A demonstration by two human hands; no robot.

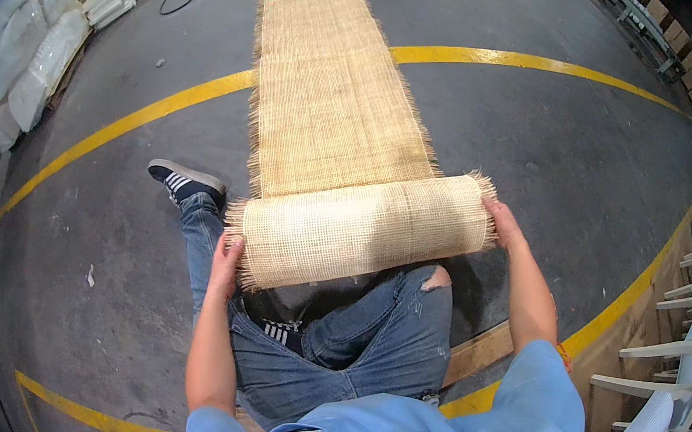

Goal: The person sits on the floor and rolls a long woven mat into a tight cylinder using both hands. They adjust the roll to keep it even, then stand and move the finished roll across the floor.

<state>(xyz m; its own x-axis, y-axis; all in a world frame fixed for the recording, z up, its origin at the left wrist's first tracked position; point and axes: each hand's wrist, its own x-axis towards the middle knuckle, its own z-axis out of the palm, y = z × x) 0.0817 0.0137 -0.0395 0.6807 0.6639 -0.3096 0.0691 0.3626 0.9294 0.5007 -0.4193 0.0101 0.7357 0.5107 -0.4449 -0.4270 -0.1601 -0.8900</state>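
Two hands (pixel 226 264), wide apart, clasping a woven roll (pixel 366 232)

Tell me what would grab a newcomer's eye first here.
The big straw-coloured woven roll near the middle, held at its left end by the left grip and at its right by the right grip. Next, the long fringed strip running from it up to the top edge, and the bright yellow floor line curving out on both sides of that strip.
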